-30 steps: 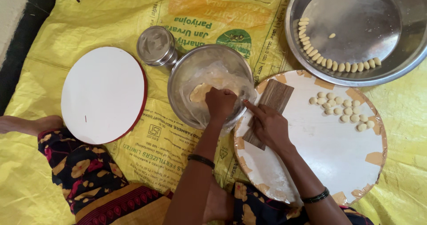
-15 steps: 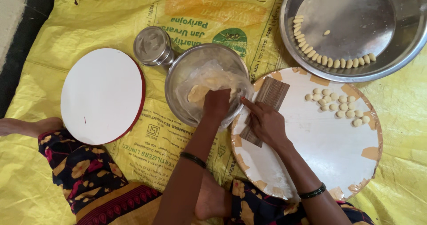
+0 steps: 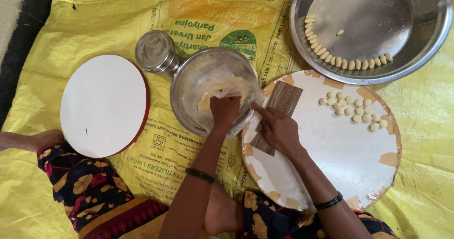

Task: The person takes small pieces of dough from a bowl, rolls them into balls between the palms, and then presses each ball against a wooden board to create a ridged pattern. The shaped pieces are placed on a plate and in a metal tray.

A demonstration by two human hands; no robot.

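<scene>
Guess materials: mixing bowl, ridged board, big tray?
Mixing bowl: looks like polished steel, mirror glare; thin clear plastic liner inside. Ridged board: likely wood, brown, fine parallel grooves. Big tray: steel too, duller brushed sheen.

You have one view only, from the camera on your head, looking almost straight down at the floor where you sit. It faces forward over your lap, so your forearms enter from the bottom edge and your left hand (image 3: 224, 110) and right hand (image 3: 279, 130) sit near the middle of the frame. It is close: the yellow sheet (image 3: 71, 35) fills nearly the whole picture, and the large steel tray (image 3: 428, 45) at the top right is cut by the frame edge. With no second view, nothing is shared.
</scene>
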